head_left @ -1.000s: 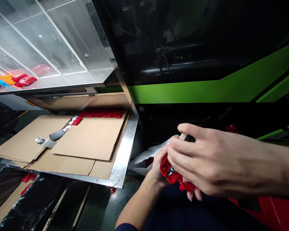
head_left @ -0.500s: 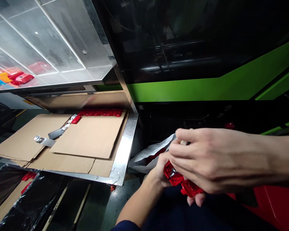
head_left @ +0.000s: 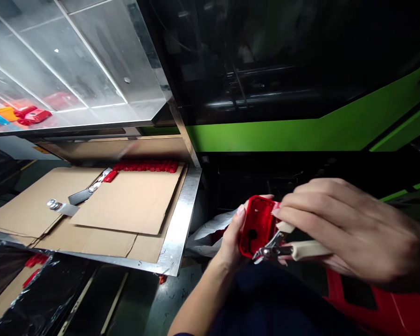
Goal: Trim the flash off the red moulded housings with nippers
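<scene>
My left hand (head_left: 231,238) grips a red plastic shell part (head_left: 257,226), turned so its hollow inside faces me. My right hand (head_left: 339,228) is closed on a pair of cutters with cream handles (head_left: 303,249); the metal jaws (head_left: 266,252) touch the part's lower edge. Both hands are low at the right, above my dark lap.
A metal-edged table (head_left: 180,219) covered with cardboard sheets (head_left: 126,200) stands at the left, with a row of red parts (head_left: 145,165) at its back and a metal tool (head_left: 79,196). A green and black machine (head_left: 283,126) fills the background. A white bag (head_left: 208,231) lies beside the table. A red crate (head_left: 385,308) is at bottom right.
The red part was turned up so its hollow side faces me. My right hand slid to the right and uncovered the cutters, whose jaws now sit at the part's lower edge.
</scene>
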Tool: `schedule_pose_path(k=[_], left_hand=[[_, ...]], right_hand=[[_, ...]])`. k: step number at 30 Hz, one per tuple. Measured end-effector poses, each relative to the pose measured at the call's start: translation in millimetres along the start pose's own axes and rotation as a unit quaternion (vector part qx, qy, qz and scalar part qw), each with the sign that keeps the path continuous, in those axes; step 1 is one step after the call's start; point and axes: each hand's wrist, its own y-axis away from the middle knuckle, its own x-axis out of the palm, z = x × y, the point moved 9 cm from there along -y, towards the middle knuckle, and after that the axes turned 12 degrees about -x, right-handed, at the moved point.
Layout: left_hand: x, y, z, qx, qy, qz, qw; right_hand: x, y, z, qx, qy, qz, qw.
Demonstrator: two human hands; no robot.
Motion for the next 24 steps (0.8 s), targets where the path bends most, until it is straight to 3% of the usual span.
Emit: schedule_pose_path(k=[2, 4, 8, 11, 14, 16, 20, 24], left_hand=[[-6.3, 2.1, -7.3, 0.050, -0.016, -0.039, 0.998], [-9.7, 2.5, -8.1, 0.069, -0.042, -0.063, 0.995], [-15.8, 1.8, -6.3, 0.090, -0.096, -0.097, 0.987], [-23.0, 0.5, -0.9, 0.082, -0.122, -0.113, 0.983], [-25.8, -2.5, 7.4, 0.061, -0.158, -0.092, 0.981], [-29.7, -5.4, 14.0, 0.048, -0.159, -0.085, 0.982], [-47.6, -15.2, 26.9, 0.042, -0.117, -0.134, 0.983], [-71.7, -32.8, 40.9, 0.021, -0.046, -0.180, 0.982]], right_hand=[[10.1, 14.1, -6.5, 0.114, -0.071, -0.051, 0.990], [27.9, 21.6, -1.0, 0.162, -0.160, -0.097, 0.969], [61.0, 22.1, 13.7, 0.170, -0.276, -0.135, 0.936], [70.6, 25.0, 11.2, 0.176, -0.301, -0.152, 0.925], [78.1, 31.2, 4.3, 0.195, -0.318, -0.141, 0.917], [83.7, 35.2, 2.0, 0.203, -0.314, -0.122, 0.919], [96.9, 39.4, 9.6, 0.157, -0.260, -0.094, 0.948], [110.0, 44.7, 22.0, 0.120, -0.120, -0.131, 0.977]])
